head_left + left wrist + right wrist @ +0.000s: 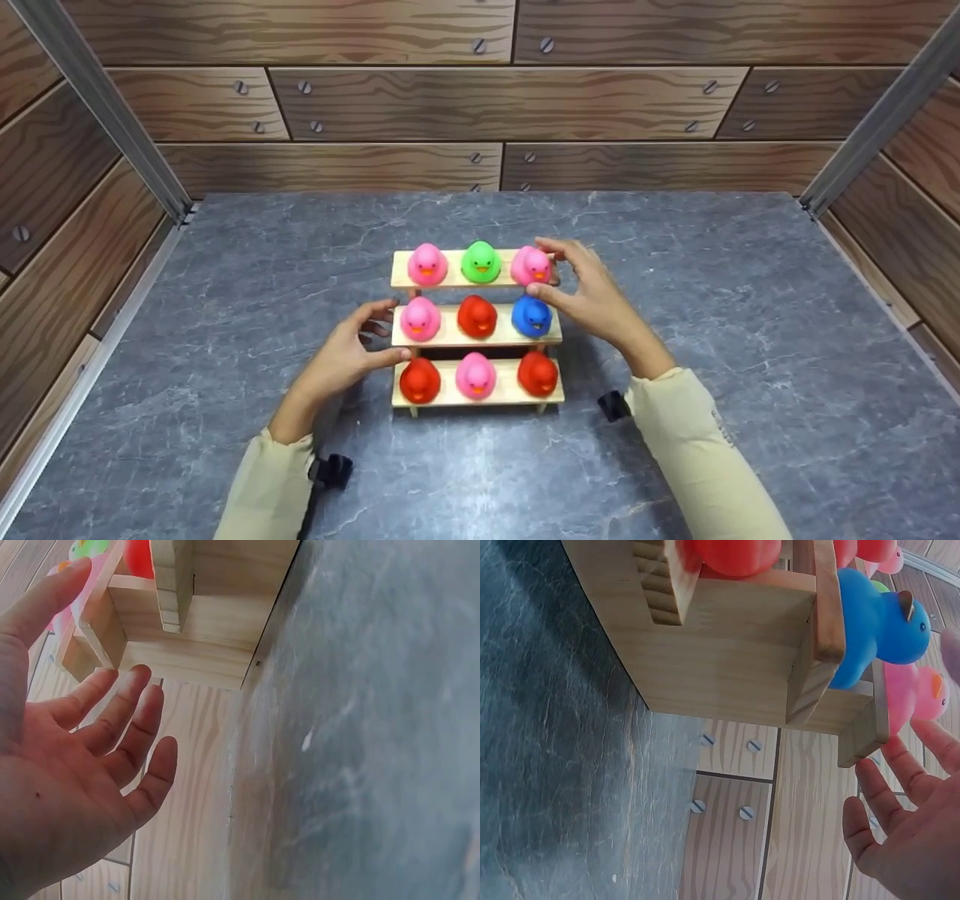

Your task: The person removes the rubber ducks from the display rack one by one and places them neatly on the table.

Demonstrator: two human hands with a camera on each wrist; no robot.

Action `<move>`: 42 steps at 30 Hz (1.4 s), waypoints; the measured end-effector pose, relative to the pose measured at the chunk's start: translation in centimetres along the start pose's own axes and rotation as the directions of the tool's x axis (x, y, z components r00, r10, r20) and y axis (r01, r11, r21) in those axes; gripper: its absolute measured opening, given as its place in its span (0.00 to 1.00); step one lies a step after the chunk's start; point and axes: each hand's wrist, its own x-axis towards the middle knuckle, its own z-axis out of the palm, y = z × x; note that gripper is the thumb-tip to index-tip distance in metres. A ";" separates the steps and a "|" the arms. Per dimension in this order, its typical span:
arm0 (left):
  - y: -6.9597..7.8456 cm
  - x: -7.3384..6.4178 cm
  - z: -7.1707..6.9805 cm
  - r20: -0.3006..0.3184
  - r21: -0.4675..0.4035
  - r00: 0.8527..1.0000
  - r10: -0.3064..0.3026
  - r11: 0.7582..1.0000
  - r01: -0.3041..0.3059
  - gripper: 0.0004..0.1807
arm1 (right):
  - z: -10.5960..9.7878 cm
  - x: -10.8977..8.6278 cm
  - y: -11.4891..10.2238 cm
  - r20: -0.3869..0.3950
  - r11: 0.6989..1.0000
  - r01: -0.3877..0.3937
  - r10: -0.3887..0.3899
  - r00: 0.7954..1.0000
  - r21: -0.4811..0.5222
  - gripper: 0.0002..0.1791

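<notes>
A three-tier wooden stand [442,409] holds rubber ducks in rows of three. The top row has a pink duck [427,265], a green duck [481,262] and another pink duck [531,266]. My right hand [589,296] is at that right-hand pink duck, index finger behind it and thumb in front; in the right wrist view the fingertips [924,727] are right at the duck and shelf end. A blue duck [532,316] sits one tier below. My left hand [349,356], holding nothing, spreads loosely beside the stand's left end, thumb close to the front-left red duck [420,381].
The middle tier also has a pink duck [420,319] and a red duck [477,316]; a pink duck [475,376] and red duck [538,374] share the front tier. Wood-patterned panels [495,105] enclose the grey marbled tabletop [262,255] at back and sides.
</notes>
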 end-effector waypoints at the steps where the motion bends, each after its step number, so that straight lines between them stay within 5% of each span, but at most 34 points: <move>1: 0.0 0.0 0.0 -0.007 -0.002 1.000 0.002 1.000 -0.002 0.41 | 0.0 0.0 0.0 -0.003 1.000 -0.002 0.002 1.000 0.001 0.33; 19: -0.1 0.0 0.3 -0.045 -0.018 0.999 0.014 1.000 -0.015 0.34 | 0.5 0.0 0.3 -0.092 0.998 0.045 -0.048 0.995 -0.032 0.22; 42: -0.1 0.0 0.3 -0.029 -0.042 1.000 0.006 0.999 -0.008 0.34 | -1.3 -0.4 1.4 -0.156 1.000 -0.017 0.020 0.987 0.018 0.21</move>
